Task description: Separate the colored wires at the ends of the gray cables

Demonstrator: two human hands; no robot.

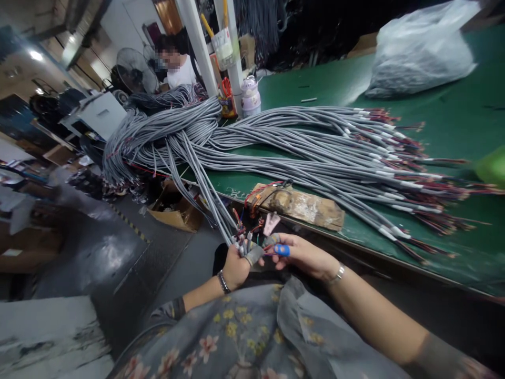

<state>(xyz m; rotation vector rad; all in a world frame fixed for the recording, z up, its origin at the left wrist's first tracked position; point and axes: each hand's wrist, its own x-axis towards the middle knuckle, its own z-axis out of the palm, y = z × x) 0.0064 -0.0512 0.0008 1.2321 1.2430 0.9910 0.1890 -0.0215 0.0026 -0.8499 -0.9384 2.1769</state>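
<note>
My left hand is closed around the ends of several grey cables that run down off the bench. Coloured wires stick out of those ends. Close beside it, my right hand pinches thin reddish wires between fingertips wrapped in grey and blue tape. Just beyond the hands, a pale pink clip stands at the bench edge, next to a worn wooden block with orange and black wires on it. A large bundle of grey cables lies along the bench, its stripped ends fanned to the right.
The green bench fills the right side. On it are a plastic bag and a lilac bottle beside a post. A cardboard box stands below. Farther back are a person in white and a fan.
</note>
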